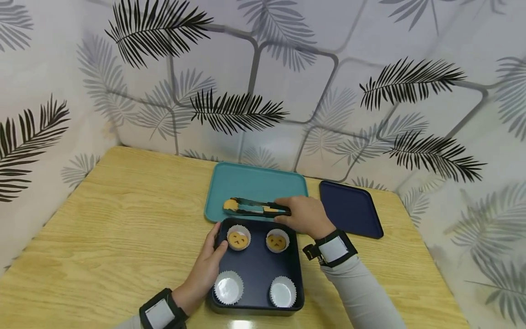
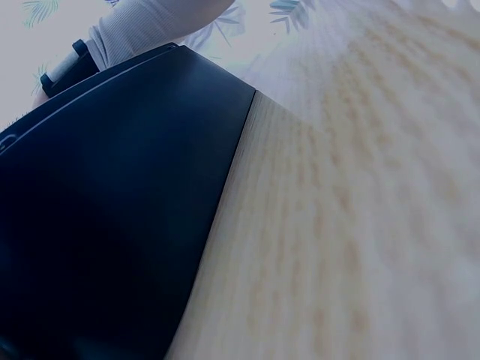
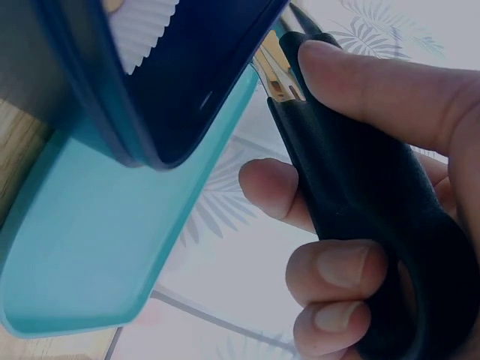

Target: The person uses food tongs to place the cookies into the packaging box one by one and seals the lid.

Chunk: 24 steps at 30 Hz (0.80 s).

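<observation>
In the head view my right hand (image 1: 306, 214) holds black-handled tongs (image 1: 281, 208) over the teal tray (image 1: 255, 176). The tongs' tips are around a round cookie (image 1: 230, 204) at their left end; whether they grip it is unclear. The right wrist view shows fingers and thumb wrapped about the tongs' black handle (image 3: 360, 165). My left hand (image 1: 205, 267) holds the left wall of a deep dark blue box (image 1: 256, 274), thumb at the rim. Inside, two paper liners at the back carry face-patterned cookies (image 1: 238, 240); front left and front right liners (image 1: 283, 292) are empty.
Behind the box lies the teal tray, partly covered by the right hand and tongs. A smaller navy tray (image 1: 349, 208) lies to its right. All stand on a wooden table (image 1: 123, 237), with a leaf-patterned curtain or wall covering (image 1: 287, 82) at its back edge.
</observation>
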### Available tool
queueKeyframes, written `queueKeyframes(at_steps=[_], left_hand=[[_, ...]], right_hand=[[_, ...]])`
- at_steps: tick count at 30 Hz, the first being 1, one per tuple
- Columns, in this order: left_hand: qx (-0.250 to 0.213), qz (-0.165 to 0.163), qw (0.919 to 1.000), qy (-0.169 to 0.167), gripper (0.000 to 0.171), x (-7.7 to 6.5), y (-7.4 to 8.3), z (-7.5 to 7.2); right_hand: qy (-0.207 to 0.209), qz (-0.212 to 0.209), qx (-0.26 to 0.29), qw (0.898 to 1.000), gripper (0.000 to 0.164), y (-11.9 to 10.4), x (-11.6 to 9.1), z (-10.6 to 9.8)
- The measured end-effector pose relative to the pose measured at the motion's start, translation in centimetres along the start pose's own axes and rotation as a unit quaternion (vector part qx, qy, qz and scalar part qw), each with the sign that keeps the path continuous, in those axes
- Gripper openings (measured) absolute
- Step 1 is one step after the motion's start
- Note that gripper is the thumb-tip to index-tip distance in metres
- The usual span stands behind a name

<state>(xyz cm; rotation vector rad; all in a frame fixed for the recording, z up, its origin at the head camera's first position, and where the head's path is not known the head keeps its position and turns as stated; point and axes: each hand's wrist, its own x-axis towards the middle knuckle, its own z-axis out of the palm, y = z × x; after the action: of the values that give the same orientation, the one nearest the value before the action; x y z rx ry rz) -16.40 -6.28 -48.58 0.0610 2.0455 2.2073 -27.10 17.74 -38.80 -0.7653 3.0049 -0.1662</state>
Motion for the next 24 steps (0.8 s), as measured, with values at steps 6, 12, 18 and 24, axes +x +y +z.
queueKeyframes(at_steps=[6,12,18,24], left_hand=[[-0.006,0.001,1.0000,-0.003,0.059,0.4,0.0,0.1],[-0.012,-0.010,0.9999,-0.004,0.059,0.0,-0.3,0.1],[-0.015,-0.008,0.9999,-0.003,0.059,-0.1,-0.2,0.2],[-0.014,-0.012,0.9998,-0.002,0.059,0.1,-0.2,0.2]], right_hand=[[0.022,-0.001,-0.011,1.000,0.045,0.2,-0.4,0.1],[0.025,-0.004,-0.020,0.999,0.047,-0.1,-0.5,0.2],[0.051,-0.002,-0.021,0.999,0.051,0.2,-1.1,-0.4],[0.059,-0.004,0.008,0.998,0.051,0.5,-1.8,-1.1]])
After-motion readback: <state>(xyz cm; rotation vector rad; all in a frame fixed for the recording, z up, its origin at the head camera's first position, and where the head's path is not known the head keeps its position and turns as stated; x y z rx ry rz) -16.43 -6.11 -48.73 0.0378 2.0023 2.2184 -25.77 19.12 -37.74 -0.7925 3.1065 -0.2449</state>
